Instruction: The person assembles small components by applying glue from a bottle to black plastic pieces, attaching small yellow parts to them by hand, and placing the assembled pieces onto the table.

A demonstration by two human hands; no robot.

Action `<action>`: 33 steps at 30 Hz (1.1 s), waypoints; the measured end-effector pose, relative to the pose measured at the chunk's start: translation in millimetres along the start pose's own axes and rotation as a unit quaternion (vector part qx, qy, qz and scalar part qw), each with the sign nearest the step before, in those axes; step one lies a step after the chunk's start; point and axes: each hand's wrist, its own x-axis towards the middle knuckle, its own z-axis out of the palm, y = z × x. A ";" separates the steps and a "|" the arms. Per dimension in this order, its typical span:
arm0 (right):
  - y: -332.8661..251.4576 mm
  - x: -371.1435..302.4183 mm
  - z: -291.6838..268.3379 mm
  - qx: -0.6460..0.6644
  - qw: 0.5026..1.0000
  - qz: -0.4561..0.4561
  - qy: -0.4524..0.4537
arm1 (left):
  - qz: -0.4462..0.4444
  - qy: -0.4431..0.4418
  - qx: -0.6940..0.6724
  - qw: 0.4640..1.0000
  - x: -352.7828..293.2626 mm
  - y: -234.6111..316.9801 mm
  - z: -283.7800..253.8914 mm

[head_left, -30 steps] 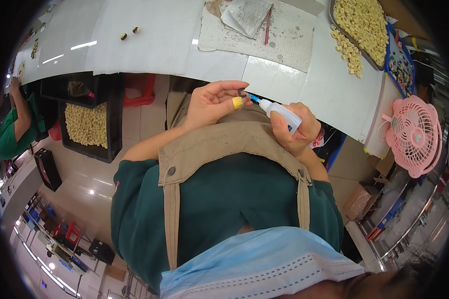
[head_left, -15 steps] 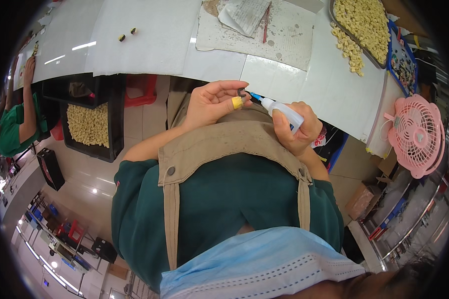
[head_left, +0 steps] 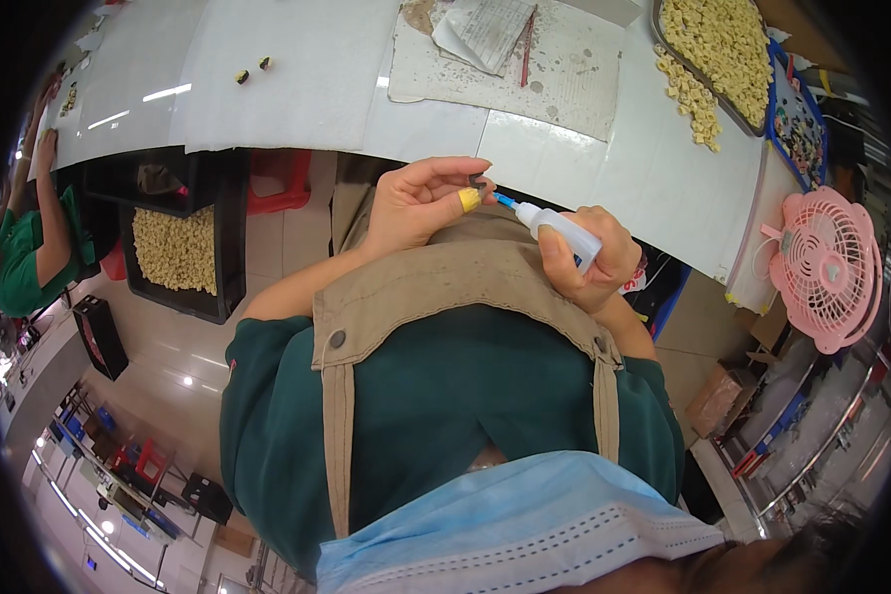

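Note:
My left hand (head_left: 413,201) pinches a small dark curved piece (head_left: 478,183) between thumb and fingers, above my lap near the table edge. Yellow tape or a cover wraps the tip of its thumb. In my right hand (head_left: 596,253) is a white squeeze bottle (head_left: 558,230), gripped between thumb and curled fingers. The bottle tilts to the left, and its thin blue nozzle tip (head_left: 505,200) sits right beside the dark piece. Whether the tip touches the piece is too small to tell.
The white table (head_left: 297,89) holds two small black-and-yellow pieces (head_left: 252,69), a stained board (head_left: 574,79) with papers, and a tray of pale yellow pieces (head_left: 718,45) spilling over. A pink fan (head_left: 824,259) stands right. A co-worker's green sleeve (head_left: 45,255) shows far left, above floor crates (head_left: 230,267).
The bottle has shifted slightly left, bringing its nozzle closer to the dark piece. My left hand has barely moved. The co-worker's arm at the far left has shifted a little.

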 end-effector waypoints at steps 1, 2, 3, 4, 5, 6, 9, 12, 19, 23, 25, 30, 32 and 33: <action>-0.2 0.2 0.6 0.000 1.000 0.000 0.000 | 0.000 0.000 0.000 1.000 0.0 0.0 0.1; -0.5 0.7 1.5 0.004 1.000 0.003 -0.001 | 0.001 0.000 0.001 1.000 -0.2 0.3 0.4; -1.1 1.6 1.8 0.008 1.000 0.006 -0.001 | 0.002 0.001 0.002 1.000 -0.2 1.0 0.8; -1.8 2.2 1.6 0.008 1.000 0.006 -0.002 | 0.002 0.001 0.002 1.000 -0.2 1.5 0.9; -2.5 2.6 1.4 0.002 1.000 0.007 -0.004 | -0.001 0.001 0.000 1.000 -0.2 2.1 1.0; -2.4 2.4 1.5 -0.003 1.000 0.007 -0.006 | -0.004 0.002 -0.002 1.000 -0.3 2.0 0.7; -2.4 2.4 1.3 -0.013 1.000 0.015 0.003 | -0.007 0.006 -0.009 1.000 -0.3 2.5 1.2; -2.7 4.4 1.9 -0.011 1.000 0.018 0.004 | -0.004 0.007 -0.005 1.000 -0.3 4.1 0.3; -0.7 7.7 3.0 -0.006 1.000 0.011 -0.004 | 0.007 0.010 0.001 1.000 1.9 5.0 -2.6; 17.4 18.4 5.1 0.013 0.995 0.048 0.083 | 0.014 0.014 -0.007 1.000 3.0 0.5 -7.9; 33.8 41.4 10.3 0.033 0.986 0.123 0.106 | 0.004 0.029 -0.010 1.000 3.8 0.7 -5.8; 85.6 78.3 20.6 -0.146 0.976 0.140 0.078 | 0.004 0.044 -0.003 0.999 2.5 5.7 -1.0; 88.8 80.6 19.1 -0.232 0.966 0.110 0.039 | 0.011 0.038 -0.012 0.999 2.2 3.4 -3.7; 95.8 82.6 15.2 -0.234 0.966 0.106 0.041 | 0.015 0.034 -0.013 0.999 3.8 5.5 -4.9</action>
